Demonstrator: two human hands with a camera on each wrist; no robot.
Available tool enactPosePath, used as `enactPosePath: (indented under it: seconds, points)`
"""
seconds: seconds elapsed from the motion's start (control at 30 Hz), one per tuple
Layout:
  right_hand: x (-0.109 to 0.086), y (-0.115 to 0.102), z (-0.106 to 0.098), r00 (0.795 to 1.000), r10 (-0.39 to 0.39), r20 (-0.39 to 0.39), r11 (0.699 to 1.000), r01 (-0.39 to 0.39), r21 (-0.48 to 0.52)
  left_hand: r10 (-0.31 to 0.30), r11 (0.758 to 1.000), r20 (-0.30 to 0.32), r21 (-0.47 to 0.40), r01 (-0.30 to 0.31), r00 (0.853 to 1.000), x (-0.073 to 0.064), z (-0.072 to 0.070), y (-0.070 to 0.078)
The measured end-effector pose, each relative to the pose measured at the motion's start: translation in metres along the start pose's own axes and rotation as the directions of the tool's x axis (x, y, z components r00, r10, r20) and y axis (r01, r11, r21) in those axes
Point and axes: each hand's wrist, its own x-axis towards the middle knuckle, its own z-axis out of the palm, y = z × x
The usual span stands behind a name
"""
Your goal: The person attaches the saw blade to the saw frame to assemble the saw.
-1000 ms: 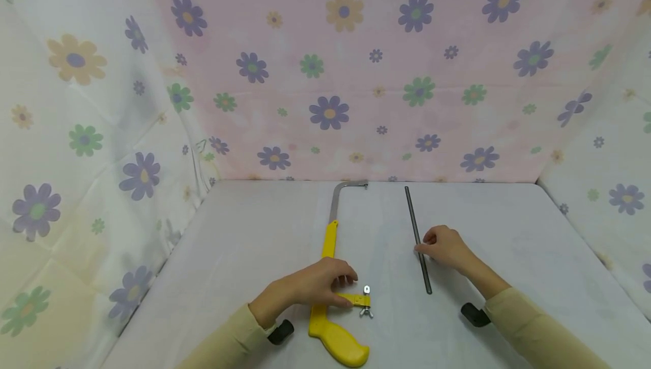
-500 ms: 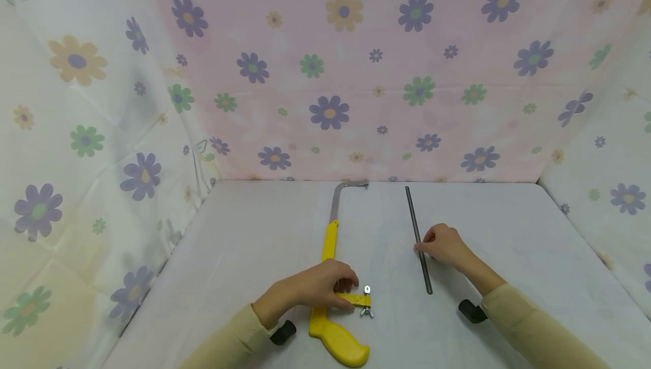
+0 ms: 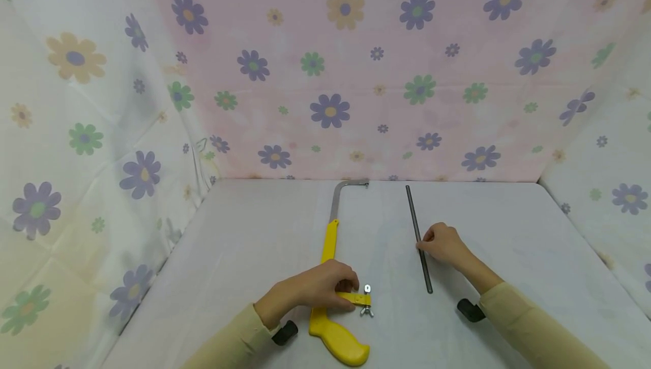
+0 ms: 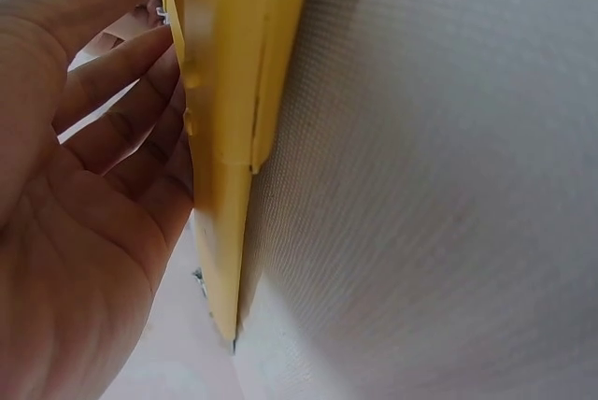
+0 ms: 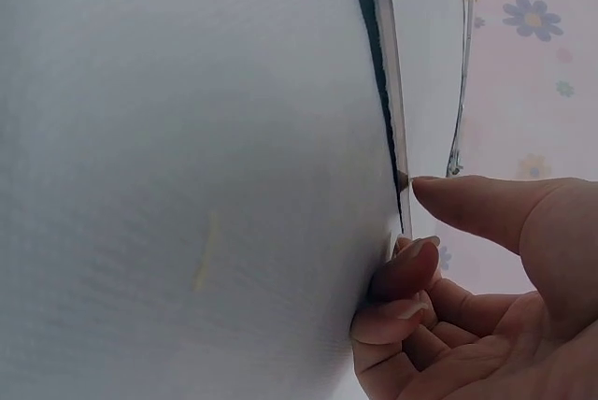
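Mostly, the saw frame (image 3: 329, 242) is yellow, the blade (image 3: 413, 213) slim and dark.

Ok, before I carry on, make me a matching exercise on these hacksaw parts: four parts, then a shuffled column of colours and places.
1. hacksaw blade
2. pistol-grip handle
3. wing nut
4. curved steel bar

A. silvery, at the tip of the short yellow arm
B. yellow, at the near end of the hacksaw frame
C. grey, forming the frame's far end
D. dark, apart from the frame, at the right hand

Pairs: 1-D, 2-B, 3-A, 4-C
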Motion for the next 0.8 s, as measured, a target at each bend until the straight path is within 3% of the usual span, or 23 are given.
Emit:
enactPosePath:
  seconds: [0.8]
  points:
    - [0.0006,-0.0091,0.0013,0.999,0.037,-0.005,0.999,-0.037,-0.029,0.006,1.0,0.009,0.021,-0.006,1.0,0.0025,-0.0007,0.0016]
